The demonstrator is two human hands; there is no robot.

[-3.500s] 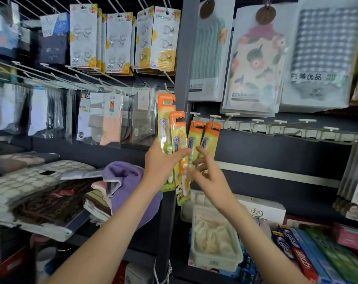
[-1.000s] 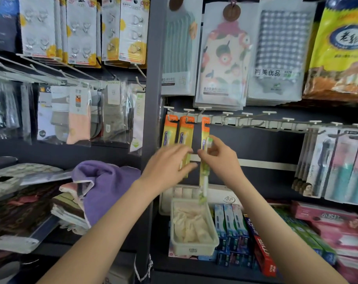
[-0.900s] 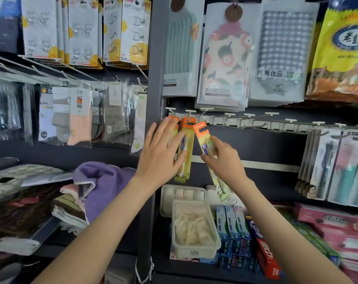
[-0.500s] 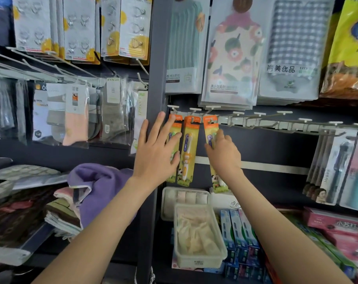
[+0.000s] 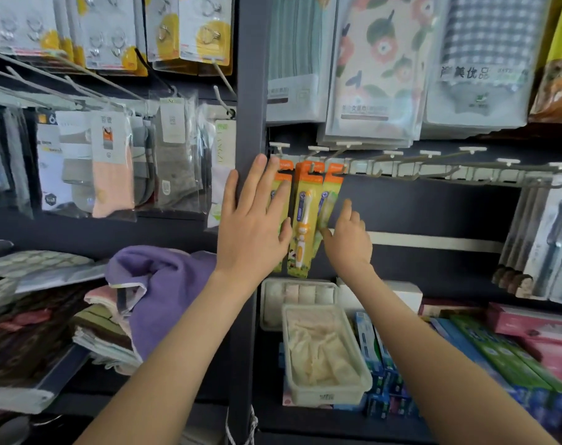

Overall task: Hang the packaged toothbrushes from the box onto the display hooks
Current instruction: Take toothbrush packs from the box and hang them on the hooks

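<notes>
- A shop display wall of dark panels fills the view. A dark upright post (image 5: 250, 91) splits it, with hung goods above and stacked goods below.
- Nearest, a bare left forearm (image 5: 176, 348) and right forearm (image 5: 417, 348) reach up from the lower edge toward the wall.
- Between them, low down, sits a clear plastic tub (image 5: 324, 390) of pale folded cloths. Toothpaste boxes (image 5: 498, 351) lie to its right, and a purple towel (image 5: 164, 284) tops a heap of folded towels to its left.
- The left hand (image 5: 254, 229) is spread wide with straight fingers. It lies flat across the post and over the left pack (image 5: 281, 187), gripping nothing.
- The right hand (image 5: 348, 242) is loosely open and holds nothing. Its forefinger points upward and its thumb reaches toward the lower part of the right pack (image 5: 332, 191); whether it touches cannot be told.
- Three orange-topped toothbrush packs (image 5: 305, 175) hang side by side at the left end of the hook rail (image 5: 433, 170), just right of the post. The middle pack (image 5: 303, 220) shows an orange and white brush and hangs between the two hands.
- The white-tipped display hooks (image 5: 392, 154) run rightward along the rail to larger toothbrush packs (image 5: 543, 239) at the far right.
- Left of the post hang bagged socks (image 5: 112, 165), with cards of adhesive hooks (image 5: 202, 30) above them.
- Highest on the right hang flat bags, one floral (image 5: 379, 59) and one checked (image 5: 488, 49).
</notes>
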